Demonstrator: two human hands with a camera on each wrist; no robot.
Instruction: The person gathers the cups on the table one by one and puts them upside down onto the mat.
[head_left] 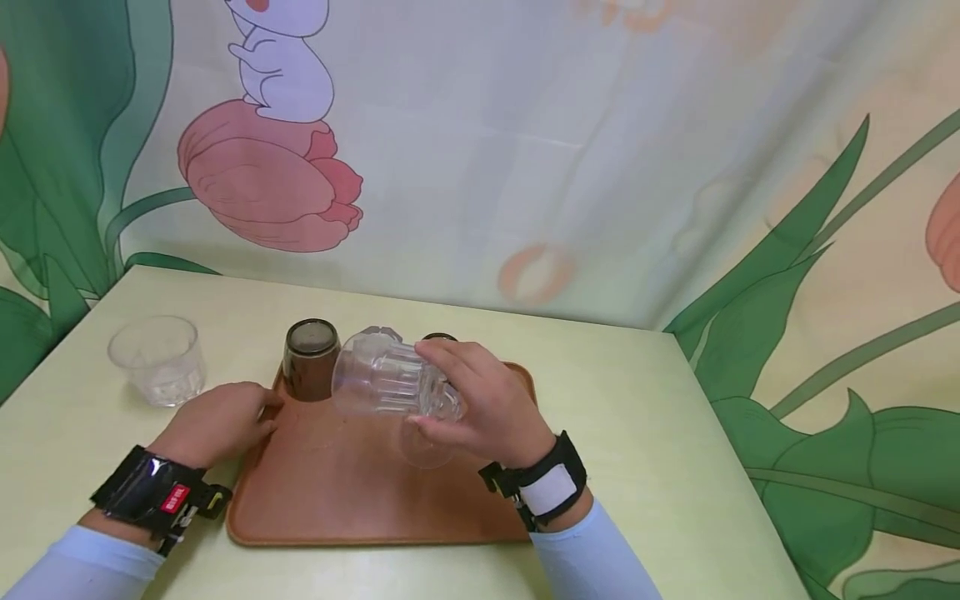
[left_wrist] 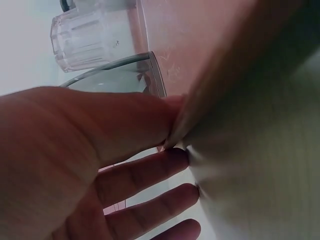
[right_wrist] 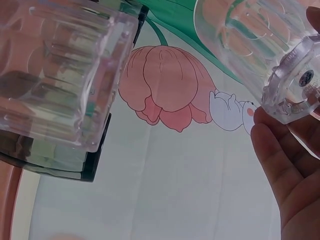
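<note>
My right hand (head_left: 491, 408) grips a clear fluted glass (head_left: 393, 379) by its base end. The glass lies tipped sideways above the brown tray (head_left: 375, 500), its mouth toward the left. In the right wrist view, fingertips touch the thick base of that glass (right_wrist: 292, 82). At the tray's left rim, my left hand (head_left: 228, 421) pinches the edge between thumb and index finger, with the other fingers spread below it in the left wrist view. An upside-down dark glass (head_left: 311, 367) stands on the tray's back left corner. Below the held glass, another clear glass (head_left: 426, 450) is partly hidden.
A short clear glass (head_left: 161, 367) stands on the pale table (head_left: 637, 467), left of the tray. Behind the held glass, another clear glass (head_left: 382, 332) and a dark glass (head_left: 440, 337) are mostly covered. A printed curtain (head_left: 465, 167) hangs along the table's back edge.
</note>
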